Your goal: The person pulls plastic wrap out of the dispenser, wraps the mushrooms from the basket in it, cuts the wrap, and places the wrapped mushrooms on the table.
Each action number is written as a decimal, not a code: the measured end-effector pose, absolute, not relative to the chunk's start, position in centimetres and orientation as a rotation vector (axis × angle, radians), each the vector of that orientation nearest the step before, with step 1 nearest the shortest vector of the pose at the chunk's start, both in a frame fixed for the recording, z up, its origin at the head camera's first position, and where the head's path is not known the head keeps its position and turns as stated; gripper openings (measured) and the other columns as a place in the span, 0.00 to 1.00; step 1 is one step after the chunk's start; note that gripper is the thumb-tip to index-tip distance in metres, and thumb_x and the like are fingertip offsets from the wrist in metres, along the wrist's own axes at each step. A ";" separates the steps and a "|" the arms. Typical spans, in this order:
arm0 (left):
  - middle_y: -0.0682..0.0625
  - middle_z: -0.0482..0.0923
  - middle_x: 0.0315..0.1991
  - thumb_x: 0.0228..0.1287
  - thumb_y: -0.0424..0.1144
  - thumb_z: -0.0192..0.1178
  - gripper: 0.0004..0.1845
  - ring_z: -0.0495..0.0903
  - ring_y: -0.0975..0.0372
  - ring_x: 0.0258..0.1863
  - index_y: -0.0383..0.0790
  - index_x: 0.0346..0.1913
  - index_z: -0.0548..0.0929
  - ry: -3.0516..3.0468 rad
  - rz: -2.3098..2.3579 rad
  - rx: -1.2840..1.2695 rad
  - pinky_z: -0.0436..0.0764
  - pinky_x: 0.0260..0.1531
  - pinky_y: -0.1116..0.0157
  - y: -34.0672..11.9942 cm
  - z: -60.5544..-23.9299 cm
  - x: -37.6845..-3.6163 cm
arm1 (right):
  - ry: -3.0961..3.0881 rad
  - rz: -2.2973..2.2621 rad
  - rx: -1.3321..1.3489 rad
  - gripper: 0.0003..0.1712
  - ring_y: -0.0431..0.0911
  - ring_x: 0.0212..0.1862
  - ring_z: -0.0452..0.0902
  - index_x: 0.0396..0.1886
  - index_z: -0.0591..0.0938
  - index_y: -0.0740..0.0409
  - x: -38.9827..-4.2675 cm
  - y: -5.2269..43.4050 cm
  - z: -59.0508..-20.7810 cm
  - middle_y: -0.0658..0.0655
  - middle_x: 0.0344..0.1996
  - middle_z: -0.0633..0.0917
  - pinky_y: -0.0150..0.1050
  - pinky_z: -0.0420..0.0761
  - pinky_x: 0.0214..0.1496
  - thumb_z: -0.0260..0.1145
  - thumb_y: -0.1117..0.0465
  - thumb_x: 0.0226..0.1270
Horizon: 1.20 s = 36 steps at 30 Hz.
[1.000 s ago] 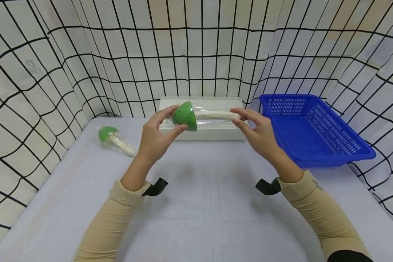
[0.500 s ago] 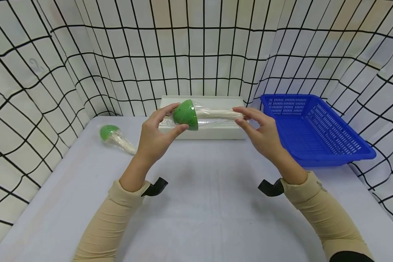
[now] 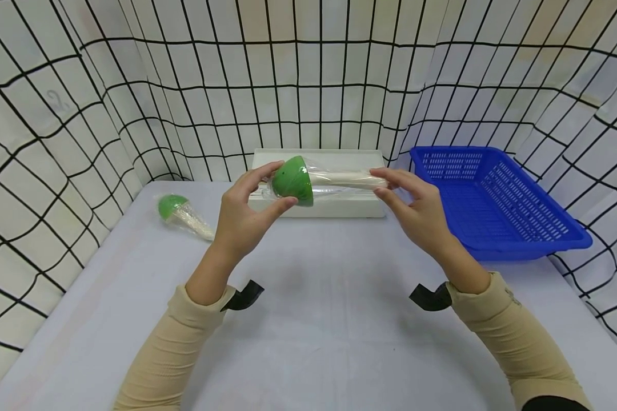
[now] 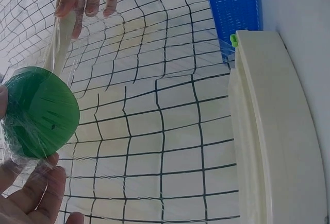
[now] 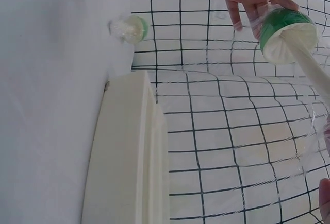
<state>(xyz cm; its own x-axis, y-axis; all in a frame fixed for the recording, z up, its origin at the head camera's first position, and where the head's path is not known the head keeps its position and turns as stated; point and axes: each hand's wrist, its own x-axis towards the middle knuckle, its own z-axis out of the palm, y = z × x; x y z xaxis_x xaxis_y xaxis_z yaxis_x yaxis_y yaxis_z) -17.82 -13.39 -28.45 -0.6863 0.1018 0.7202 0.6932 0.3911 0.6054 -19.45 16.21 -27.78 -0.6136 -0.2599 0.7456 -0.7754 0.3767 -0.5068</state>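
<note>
A mushroom-shaped object with a green domed cap and a white stem lies sideways in the air, wrapped in clear plastic film. My left hand holds the cap between thumb and fingers. At the stem's far end, my right hand pinches the stem and film between thumb and fingertips. In the right wrist view the cap's hollow-looking white underside faces the camera. The left wrist view shows loose film stretched around the green cap. A second wrapped mushroom-shaped object lies on the table at the left.
Behind the hands a long white box, with a green tab at one end, stands against the black wire grid. A blue basket stands at the right of the white table.
My right hand has moved slightly to the right, along with the stem end. My left hand stays nearly in place on the cap. The second wrapped object has not been touched.
</note>
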 end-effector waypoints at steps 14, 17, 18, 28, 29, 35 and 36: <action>0.41 0.83 0.54 0.57 0.34 0.76 0.31 0.77 0.57 0.52 0.33 0.64 0.80 -2.024 -1.288 -0.727 0.75 0.53 0.51 -13.2 -28.1 -17.2 | -2.077 1.204 0.900 0.18 0.41 0.45 0.74 0.58 0.83 0.69 -18.5 16.6 -27.6 0.65 0.41 0.84 0.30 0.72 0.42 0.68 0.72 0.69; 0.42 0.83 0.55 0.56 0.34 0.76 0.31 0.78 0.57 0.52 0.33 0.64 0.80 -2.020 -1.279 -0.732 0.75 0.53 0.51 -13.2 -27.9 -17.0 | -2.071 1.199 0.896 0.18 0.41 0.45 0.74 0.58 0.84 0.69 -18.4 16.7 -27.5 0.65 0.43 0.85 0.30 0.71 0.41 0.68 0.71 0.69; 0.42 0.83 0.55 0.55 0.34 0.77 0.32 0.78 0.57 0.52 0.33 0.64 0.80 -2.021 -1.276 -0.732 0.75 0.53 0.51 -13.2 -27.9 -17.0 | -2.069 1.198 0.897 0.18 0.41 0.45 0.74 0.58 0.84 0.69 -18.4 16.8 -27.5 0.65 0.43 0.85 0.30 0.71 0.41 0.68 0.71 0.69; 0.43 0.83 0.55 0.53 0.32 0.78 0.32 0.79 0.57 0.53 0.33 0.63 0.81 -2.016 -1.276 -0.743 0.75 0.54 0.54 -13.2 -27.5 -16.4 | -2.046 1.213 0.915 0.21 0.41 0.45 0.74 0.56 0.84 0.70 -18.0 17.0 -27.6 0.64 0.40 0.85 0.29 0.71 0.39 0.67 0.58 0.74; 0.43 0.84 0.55 0.53 0.33 0.78 0.32 0.79 0.57 0.52 0.33 0.63 0.81 -2.020 -1.275 -0.743 0.75 0.53 0.55 -13.2 -27.5 -16.3 | -2.049 1.215 0.916 0.21 0.41 0.45 0.74 0.56 0.84 0.70 -17.9 17.1 -27.6 0.64 0.41 0.85 0.28 0.71 0.39 0.66 0.57 0.74; 0.45 0.83 0.55 0.55 0.35 0.78 0.30 0.78 0.60 0.53 0.34 0.62 0.82 -2.083 -1.268 -0.734 0.74 0.52 0.55 -13.4 -27.7 -16.2 | -2.086 1.231 0.943 0.18 0.40 0.49 0.77 0.57 0.83 0.70 -17.6 17.2 -27.8 0.68 0.49 0.86 0.26 0.76 0.43 0.67 0.63 0.73; 0.45 0.83 0.55 0.55 0.34 0.78 0.30 0.77 0.60 0.53 0.34 0.62 0.82 -2.094 -1.271 -0.731 0.74 0.53 0.54 -13.5 -27.8 -16.2 | -2.093 1.230 0.944 0.17 0.40 0.50 0.77 0.57 0.83 0.71 -17.6 17.3 -27.8 0.68 0.50 0.86 0.26 0.77 0.45 0.67 0.66 0.73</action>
<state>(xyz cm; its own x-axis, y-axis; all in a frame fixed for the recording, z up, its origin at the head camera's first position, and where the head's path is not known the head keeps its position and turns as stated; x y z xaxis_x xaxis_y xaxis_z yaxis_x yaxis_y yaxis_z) -16.16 -13.46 -27.77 -0.6835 0.1549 0.7133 0.7043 0.3964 0.5889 -17.62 17.26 -27.84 -0.6148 -0.3001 0.7294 -0.7832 0.3410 -0.5199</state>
